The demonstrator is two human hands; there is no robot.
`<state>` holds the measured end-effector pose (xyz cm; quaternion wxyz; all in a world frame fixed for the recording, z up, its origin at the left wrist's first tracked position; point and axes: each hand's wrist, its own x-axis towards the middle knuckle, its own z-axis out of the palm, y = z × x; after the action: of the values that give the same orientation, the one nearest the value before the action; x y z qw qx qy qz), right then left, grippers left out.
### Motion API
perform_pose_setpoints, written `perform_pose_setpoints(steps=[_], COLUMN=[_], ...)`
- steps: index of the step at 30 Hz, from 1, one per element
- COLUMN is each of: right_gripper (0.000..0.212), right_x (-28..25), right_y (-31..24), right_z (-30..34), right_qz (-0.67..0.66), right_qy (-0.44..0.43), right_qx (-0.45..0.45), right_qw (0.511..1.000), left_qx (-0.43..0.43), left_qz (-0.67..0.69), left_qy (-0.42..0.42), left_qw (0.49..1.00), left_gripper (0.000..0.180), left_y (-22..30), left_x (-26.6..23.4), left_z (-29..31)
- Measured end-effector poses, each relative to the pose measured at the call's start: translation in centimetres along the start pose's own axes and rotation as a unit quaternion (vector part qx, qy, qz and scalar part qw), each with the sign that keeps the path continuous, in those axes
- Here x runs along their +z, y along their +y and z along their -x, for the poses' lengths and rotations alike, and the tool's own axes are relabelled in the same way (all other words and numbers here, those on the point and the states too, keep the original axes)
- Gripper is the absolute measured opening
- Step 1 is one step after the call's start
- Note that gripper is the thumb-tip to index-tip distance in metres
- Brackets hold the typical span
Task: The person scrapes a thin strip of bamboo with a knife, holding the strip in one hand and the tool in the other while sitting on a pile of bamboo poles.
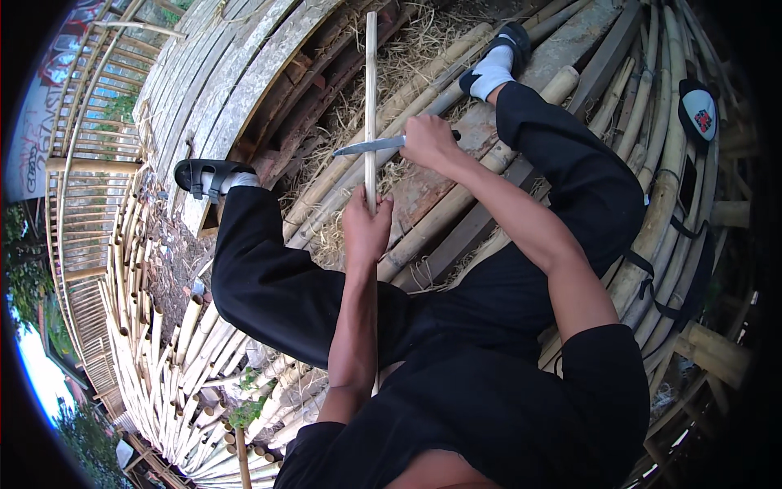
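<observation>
A long pale bamboo strip [371,90] stretches away from my body, up the middle of the view. My left hand [366,226] is wrapped round it near its lower part, thumb along the strip. In my right hand [430,142] is a knife [371,147], gripped by its handle. Its blade points left and crosses the strip a little beyond my left hand; it appears to touch the strip. The strip's near end passes beside my left forearm and is partly hidden by it.
Thin curled shavings [407,73] litter the ground between my spread legs. Bamboo poles [668,147] lie to the right, with a cap [698,114] on them. Many cut bamboo lengths [204,350] are piled at left, near a plank platform [220,73] and a bamboo fence [90,163].
</observation>
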<state>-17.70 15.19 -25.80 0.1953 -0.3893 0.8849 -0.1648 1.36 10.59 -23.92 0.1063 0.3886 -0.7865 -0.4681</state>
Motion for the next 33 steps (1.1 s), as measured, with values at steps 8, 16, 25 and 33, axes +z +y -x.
perform_pose_setpoints(steps=[8,16,25,33], right_gripper=[0.03,0.032,0.031,0.026], right_x=[-8.0,-6.5,-0.2,0.0], right_y=[5.3,2.4,-0.9,-1.8], right_z=[-2.8,1.3,5.7,5.9], right_qz=[-0.065,-0.137,-0.129,-0.056], right_qy=[0.151,0.072,0.0,-0.013], right_qx=[0.15,0.057,-0.055,-0.054], right_qw=[0.975,0.986,0.99,0.997], left_qx=[-0.064,-0.161,-0.162,-0.143], left_qz=[0.148,0.393,0.382,0.363], left_qy=[-0.042,-0.146,-0.156,-0.155], left_qw=[0.986,0.894,0.896,0.908], left_gripper=[0.023,0.026,0.026,0.028], left_y=[1.0,1.6,0.9,0.0], left_x=[-4.3,-4.3,-2.8,-2.3], left_z=[3.5,3.0,2.7,2.4])
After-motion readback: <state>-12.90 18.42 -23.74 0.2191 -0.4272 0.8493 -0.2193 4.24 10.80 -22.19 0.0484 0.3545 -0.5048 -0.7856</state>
